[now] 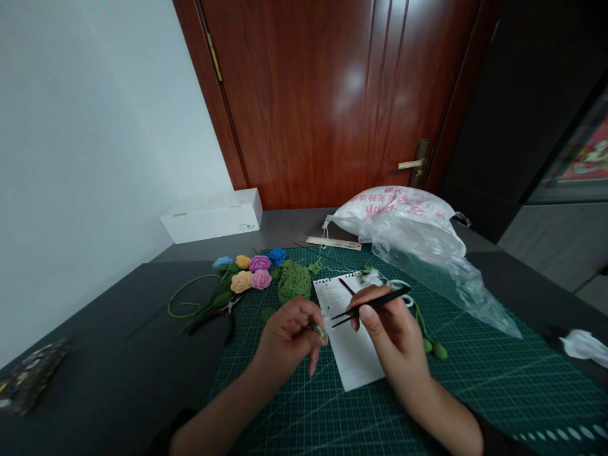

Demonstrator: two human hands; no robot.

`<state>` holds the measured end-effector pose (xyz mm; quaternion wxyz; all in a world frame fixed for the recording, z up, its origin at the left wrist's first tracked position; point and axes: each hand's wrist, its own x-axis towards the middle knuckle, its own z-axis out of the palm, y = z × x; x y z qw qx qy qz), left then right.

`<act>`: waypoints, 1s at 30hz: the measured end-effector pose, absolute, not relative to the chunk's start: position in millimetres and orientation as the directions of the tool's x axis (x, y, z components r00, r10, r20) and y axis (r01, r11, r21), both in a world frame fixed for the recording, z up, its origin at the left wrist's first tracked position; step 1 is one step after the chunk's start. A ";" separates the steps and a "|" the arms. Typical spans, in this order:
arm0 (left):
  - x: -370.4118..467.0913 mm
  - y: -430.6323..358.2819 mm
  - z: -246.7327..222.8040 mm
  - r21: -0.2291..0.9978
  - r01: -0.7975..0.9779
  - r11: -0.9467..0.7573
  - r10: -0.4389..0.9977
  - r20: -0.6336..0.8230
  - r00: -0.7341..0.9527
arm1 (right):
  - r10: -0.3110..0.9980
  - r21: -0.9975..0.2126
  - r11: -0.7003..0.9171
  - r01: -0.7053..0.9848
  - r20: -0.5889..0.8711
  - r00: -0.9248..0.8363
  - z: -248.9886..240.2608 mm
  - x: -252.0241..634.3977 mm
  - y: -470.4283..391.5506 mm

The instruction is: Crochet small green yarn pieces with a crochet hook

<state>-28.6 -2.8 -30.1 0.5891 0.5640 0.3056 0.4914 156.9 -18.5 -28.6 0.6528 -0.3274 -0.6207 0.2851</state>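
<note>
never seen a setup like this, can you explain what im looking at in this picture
There is no machine: a person works bare-handed, and the single picture comes from a camera worn on their head, looking forward and down. The left hand pinches a small green-and-white piece, too small to make out. The right hand holds slim black tweezers. Below is a green gridded mat bearing a white hole-punched sheet of paper. Farther left are a green yarn ball and colourful flowers; behind, a white sack with pink lettering.
</note>
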 end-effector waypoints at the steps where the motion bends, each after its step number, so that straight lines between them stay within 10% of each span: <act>1: -28.3 -2.6 -30.5 0.965 -0.235 -0.118 0.924 0.193 0.330 | 0.768 -0.770 0.637 0.048 0.639 0.049 -29.2 156.3 -18.7; 30: -29.1 -3.2 -28.5 0.969 -0.240 -0.063 0.910 0.155 0.384 | 0.870 -0.867 0.493 -0.073 0.493 0.019 -28.1 152.8 -13.0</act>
